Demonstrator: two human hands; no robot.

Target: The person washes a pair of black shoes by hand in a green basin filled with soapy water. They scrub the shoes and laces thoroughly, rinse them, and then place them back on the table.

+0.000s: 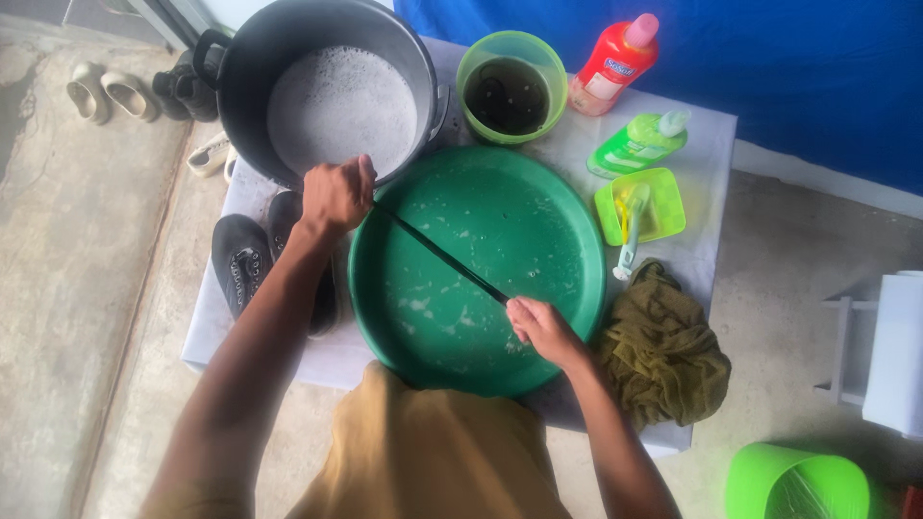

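Concrete floor, low table under a pale cloth, blue sheet behind it; I'm reading it all off the head view. Nearest the camera: a mustard-yellow garment on the wearer's lap, and a lime bucket on the floor at lower right. Right hand is clenched on the near end of a black shoelace, over the front part of the big green basin. Left hand is fisted on the far end, sitting at the basin's rear-left rim. Lace is pulled taut and straight between the two fists, long axis running diagonally from near-right to far-left, held just above the basin floor, which shows thin sudsy water. Each hand already has an end; right is closer to the body, left is further out and next to the pot. Olive rag is bunched just right of the basin, touching its rim as far as I can tell. Dark shoes lie on the table's left side, partly under the left forearm. Further back: lime tray with a brush in it, green squeeze bottle lying flat, lime bowl of dark water, red bottle. Large dark pot of foam at far left. More footwear on the floor beyond.
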